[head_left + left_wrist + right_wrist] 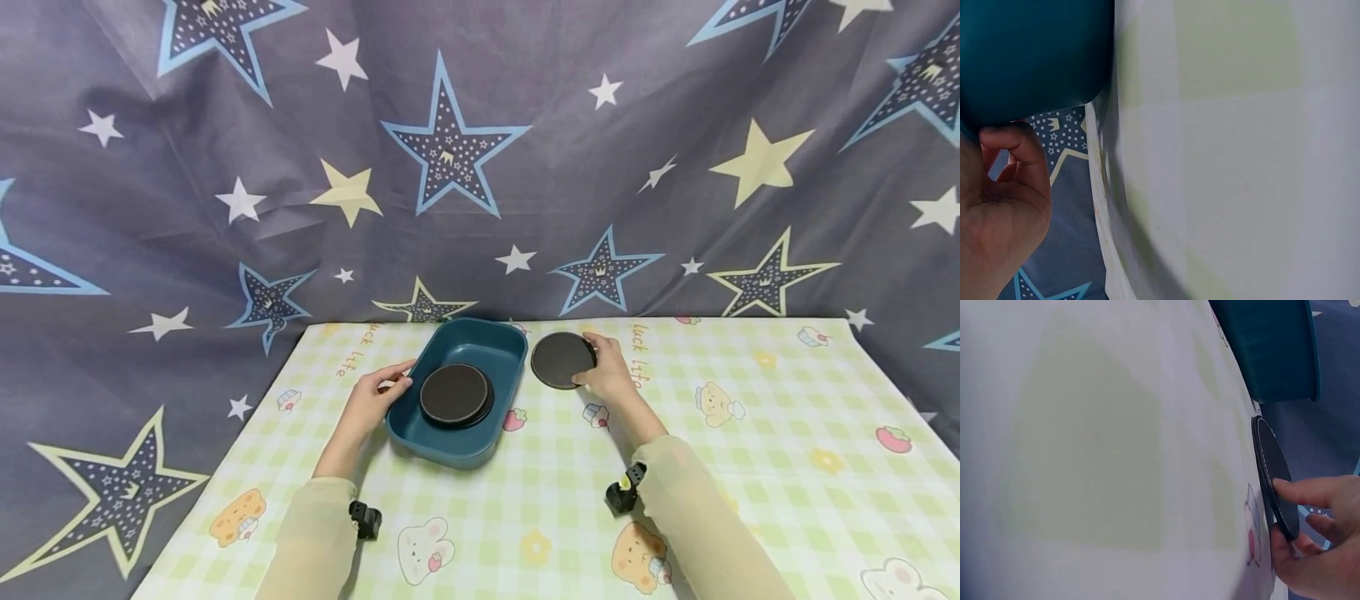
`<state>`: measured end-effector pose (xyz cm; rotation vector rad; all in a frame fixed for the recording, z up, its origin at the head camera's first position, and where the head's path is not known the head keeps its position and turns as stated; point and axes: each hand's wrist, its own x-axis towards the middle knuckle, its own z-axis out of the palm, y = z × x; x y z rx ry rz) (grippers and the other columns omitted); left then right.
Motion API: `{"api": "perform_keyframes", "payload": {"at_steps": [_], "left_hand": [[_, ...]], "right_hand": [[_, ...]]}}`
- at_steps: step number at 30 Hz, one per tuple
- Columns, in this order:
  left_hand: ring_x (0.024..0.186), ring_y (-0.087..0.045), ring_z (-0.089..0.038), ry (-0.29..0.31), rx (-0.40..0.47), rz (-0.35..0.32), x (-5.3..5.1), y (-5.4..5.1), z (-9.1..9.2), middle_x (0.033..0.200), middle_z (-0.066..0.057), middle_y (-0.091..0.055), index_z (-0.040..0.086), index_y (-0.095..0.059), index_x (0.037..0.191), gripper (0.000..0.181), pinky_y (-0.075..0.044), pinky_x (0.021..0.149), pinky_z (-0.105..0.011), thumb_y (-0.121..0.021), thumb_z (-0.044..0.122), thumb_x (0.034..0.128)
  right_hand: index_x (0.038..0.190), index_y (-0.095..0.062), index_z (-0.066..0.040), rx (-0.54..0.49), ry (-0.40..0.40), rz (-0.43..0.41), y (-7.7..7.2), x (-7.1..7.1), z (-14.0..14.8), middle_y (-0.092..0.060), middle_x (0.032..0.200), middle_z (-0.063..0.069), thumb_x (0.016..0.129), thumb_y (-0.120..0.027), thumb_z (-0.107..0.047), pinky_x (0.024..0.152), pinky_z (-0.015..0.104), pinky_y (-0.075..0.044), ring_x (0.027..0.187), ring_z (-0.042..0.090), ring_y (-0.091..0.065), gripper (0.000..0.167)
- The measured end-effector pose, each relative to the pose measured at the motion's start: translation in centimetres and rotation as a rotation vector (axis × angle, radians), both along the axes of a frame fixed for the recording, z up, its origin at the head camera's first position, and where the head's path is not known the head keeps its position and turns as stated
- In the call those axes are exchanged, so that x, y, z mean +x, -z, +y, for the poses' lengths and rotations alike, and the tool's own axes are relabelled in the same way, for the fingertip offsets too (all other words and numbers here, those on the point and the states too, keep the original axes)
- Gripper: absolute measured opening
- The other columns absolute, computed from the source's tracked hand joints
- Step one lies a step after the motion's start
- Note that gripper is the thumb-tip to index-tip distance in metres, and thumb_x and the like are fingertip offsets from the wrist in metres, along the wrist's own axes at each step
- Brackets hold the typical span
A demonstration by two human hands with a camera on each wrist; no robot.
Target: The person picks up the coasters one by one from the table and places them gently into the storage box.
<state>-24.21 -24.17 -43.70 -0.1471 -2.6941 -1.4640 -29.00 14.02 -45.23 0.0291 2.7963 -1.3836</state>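
A teal rectangular basin [510,333] stands on the table, with several round black coasters [453,393] stacked inside it. At its left side my left hand [375,398] pinches the rim; in the left wrist view, bent fingers [1019,140] meet the basin's edge. To the right of the basin, my right hand [609,372] grips a black coaster [562,360] by its right edge. The right wrist view shows pale stitching round this coaster [1274,465] and what looks like a second layer beneath it. Thumb and fingers lie on opposite faces, close to the tabletop.
A green-and-white checked cloth [525,500] printed with cartoon figures covers the table. Behind the table's far edge hangs a dark grey curtain [570,192] with stars. Small black devices [366,520] are worn on both wrists.
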Motion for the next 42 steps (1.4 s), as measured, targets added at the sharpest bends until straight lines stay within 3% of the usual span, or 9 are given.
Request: {"api": "perform_keyframes", "payload": {"at_steps": [6,9,13,19,24,32,42], "left_hand": [[0.091,-0.057,-0.013,-0.001,0.006,-0.005,0.2,-0.3,0.2,0.108,-0.020,-0.066,0.008,-0.063,0.136,0.038,-0.046,0.075,-0.016,-0.062,0.020,0.0998],[0.090,-0.058,-0.015,0.007,0.017,-0.016,0.8,-1.3,0.6,0.108,-0.023,-0.065,0.003,-0.061,0.136,0.038,-0.045,0.074,-0.016,-0.061,0.016,0.1000],[0.088,-0.059,-0.018,0.013,0.019,-0.035,1.9,-3.1,1.4,0.108,-0.027,-0.064,-0.002,-0.060,0.136,0.038,-0.046,0.073,-0.016,-0.060,0.011,0.1000],[0.088,-0.059,-0.016,0.014,0.009,-0.036,2.8,-4.2,2.0,0.109,-0.027,-0.063,-0.003,-0.059,0.136,0.038,-0.045,0.074,-0.016,-0.059,0.010,0.1006],[0.083,-0.058,-0.015,0.018,0.026,-0.036,2.3,-3.6,1.7,0.108,-0.027,-0.063,-0.002,-0.059,0.136,0.038,-0.045,0.072,-0.017,-0.059,0.010,0.1003],[0.087,-0.058,-0.013,-0.002,0.013,-0.026,0.4,-0.5,0.2,0.110,-0.022,-0.065,0.007,-0.061,0.138,0.039,-0.045,0.073,-0.016,-0.061,0.018,0.1006],[0.087,-0.058,-0.011,0.000,0.003,-0.014,0.2,-0.1,0.0,0.106,-0.015,-0.065,0.012,-0.063,0.137,0.038,-0.047,0.076,-0.018,-0.062,0.023,0.1002]], "right_hand": [[0.145,-0.044,0.003,-0.056,0.076,-0.012,0.1,0.1,0.6,-0.050,0.141,0.025,0.082,-0.071,0.003,0.107,0.050,-0.042,0.121,0.039,-0.056,0.069],[0.142,-0.049,0.002,-0.082,0.100,-0.028,0.1,0.2,1.0,-0.055,0.135,0.024,0.083,-0.070,0.002,0.104,0.047,-0.044,0.118,0.036,-0.056,0.063],[0.140,-0.053,0.002,-0.162,0.106,-0.033,0.1,0.3,1.4,-0.058,0.128,0.024,0.084,-0.068,0.003,0.093,0.037,-0.055,0.115,0.034,-0.059,0.058],[0.137,-0.056,0.001,-0.285,0.121,-0.043,-0.1,0.5,1.8,-0.058,0.125,0.023,0.085,-0.067,0.007,0.069,0.018,-0.057,0.088,0.014,-0.065,0.054],[0.137,-0.055,0.004,-0.324,0.108,-0.033,-0.5,0.7,1.9,-0.058,0.126,0.026,0.086,-0.065,0.009,0.068,0.017,-0.056,0.074,0.002,-0.060,0.052],[0.139,-0.053,0.005,-0.398,0.094,-0.036,-0.9,0.8,2.1,-0.057,0.128,0.029,0.088,-0.065,0.009,0.068,0.018,-0.057,0.068,-0.001,-0.060,0.053],[0.141,-0.052,0.003,-0.406,0.091,-0.052,-1.4,0.8,2.4,-0.057,0.128,0.026,0.087,-0.065,0.008,0.069,0.016,-0.056,0.068,0.000,-0.061,0.055]]}}
